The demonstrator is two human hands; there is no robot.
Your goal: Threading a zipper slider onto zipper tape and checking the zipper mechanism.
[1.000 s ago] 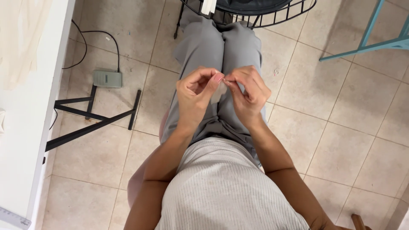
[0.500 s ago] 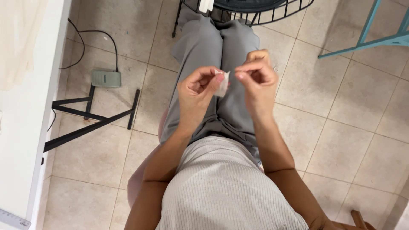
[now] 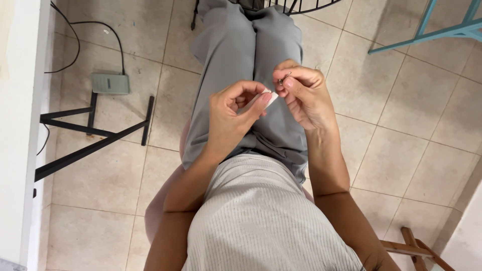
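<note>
At the far left ran a white table edge [image 3: 20,150], with black metal legs [image 3: 90,135] and a small grey box [image 3: 109,83] on the tiled floor [image 3: 401,145] beside it. Over the grey-trousered lap, the left hand [image 3: 233,113] pinched a small white piece [image 3: 271,98] between thumb and forefinger. Just beside it, the right hand [image 3: 304,95] gripped a small metal pin [image 3: 284,78] at its fingertips. Open tiles lay rightward, bounded by a teal frame [image 3: 432,32].

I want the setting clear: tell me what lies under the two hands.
Under the left hand and right hand lie the person's grey trousers, with beige floor tiles either side. The seat beneath the legs is mostly covered.
</note>
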